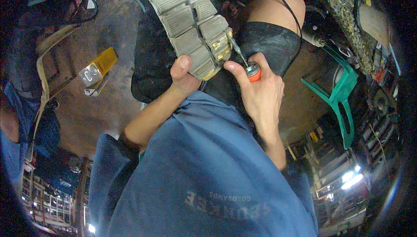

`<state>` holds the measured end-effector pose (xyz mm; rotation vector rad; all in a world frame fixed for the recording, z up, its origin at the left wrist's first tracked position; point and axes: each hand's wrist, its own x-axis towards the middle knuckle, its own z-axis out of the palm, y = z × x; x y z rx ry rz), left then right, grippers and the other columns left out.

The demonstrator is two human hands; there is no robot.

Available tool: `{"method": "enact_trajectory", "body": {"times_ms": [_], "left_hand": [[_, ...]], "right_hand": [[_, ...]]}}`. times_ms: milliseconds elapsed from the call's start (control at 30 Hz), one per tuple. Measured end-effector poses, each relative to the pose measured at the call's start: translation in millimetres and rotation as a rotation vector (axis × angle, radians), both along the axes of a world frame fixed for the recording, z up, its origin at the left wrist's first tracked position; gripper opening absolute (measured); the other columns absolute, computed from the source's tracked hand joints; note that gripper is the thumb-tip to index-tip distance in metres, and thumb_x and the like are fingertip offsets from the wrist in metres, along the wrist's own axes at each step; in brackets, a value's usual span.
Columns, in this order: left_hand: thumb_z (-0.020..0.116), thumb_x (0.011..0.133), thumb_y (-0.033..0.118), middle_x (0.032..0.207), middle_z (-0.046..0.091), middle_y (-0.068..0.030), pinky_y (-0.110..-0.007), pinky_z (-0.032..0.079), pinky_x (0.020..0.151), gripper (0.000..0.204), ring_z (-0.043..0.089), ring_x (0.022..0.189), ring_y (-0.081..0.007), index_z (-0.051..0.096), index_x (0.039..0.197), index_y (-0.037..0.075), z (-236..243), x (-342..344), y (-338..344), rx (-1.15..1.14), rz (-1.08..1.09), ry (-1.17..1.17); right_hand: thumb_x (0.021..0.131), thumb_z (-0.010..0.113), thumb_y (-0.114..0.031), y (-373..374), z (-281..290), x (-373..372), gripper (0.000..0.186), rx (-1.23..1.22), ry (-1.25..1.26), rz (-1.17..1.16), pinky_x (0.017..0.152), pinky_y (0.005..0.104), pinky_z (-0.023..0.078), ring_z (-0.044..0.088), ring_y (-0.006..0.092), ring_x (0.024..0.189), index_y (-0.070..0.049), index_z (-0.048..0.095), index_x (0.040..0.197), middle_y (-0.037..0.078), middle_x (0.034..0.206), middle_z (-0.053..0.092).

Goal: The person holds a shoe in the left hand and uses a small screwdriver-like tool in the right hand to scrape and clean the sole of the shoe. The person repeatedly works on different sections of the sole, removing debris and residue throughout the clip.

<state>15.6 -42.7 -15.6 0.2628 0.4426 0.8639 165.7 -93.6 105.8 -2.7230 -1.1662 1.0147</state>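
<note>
Across my lap lies a long, pale grey piece made of two rows of ribbed blocks with a dark groove between them (pixel 184 19). What it is, I cannot make out. My left hand (pixel 184 76) grips its near end, thumb on top and fingers hidden beneath. In my right hand (pixel 260 87) is a rotary hand tool (pixel 253 71) with a metal nose, an orange collar and a thin bit. The bit's tip points at the right edge of the near blocks, where yellowish patches show. Whether it touches them cannot be told.
A yellow box (pixel 106 61) stands on the floor (pixel 82 119) to the left, with clear plastic at its end. At right are a green frame (pixel 341 87) and a rough-surfaced slab (pixel 347 11). A black cable (pixel 292 13) runs over my right knee.
</note>
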Motion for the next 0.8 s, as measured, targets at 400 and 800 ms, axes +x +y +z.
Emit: {"method": "enact_trajectory", "body": {"times_ms": [400, 800], "left_hand": [[0.073, 0.086, 0.061, 0.164, 0.053, -0.0241, -0.051, 0.047, 0.125, 0.112, 0.059, 0.146, -0.037, 0.033, 0.17, 0.0, 1, 7, -1, 0.002, -0.045, 0.037], [0.075, 0.085, 0.061, 0.162, 0.055, -0.0226, -0.05, 0.047, 0.125, 0.111, 0.06, 0.145, -0.0363, 0.035, 0.169, 0.0, -2, 10, -2, -0.013, -0.063, 0.076]], "right_hand": [[0.087, 0.085, -0.069, -5, -1, 0, 0.065, 0.065, -0.016, 0.008, 0.071, 0.0557, 0.055, 0.073, 0.05, 0.077, -0.008, 0.071, 0.102, 0.023, 0.073, 0.071], [0.085, 0.085, -0.071, -8, -1, 5, 0.066, 0.101, 0.01, 0.082, 0.067, 0.0562, 0.056, 0.073, 0.0501, 0.075, -0.009, 0.071, 0.104, 0.024, 0.073, 0.072]]}}
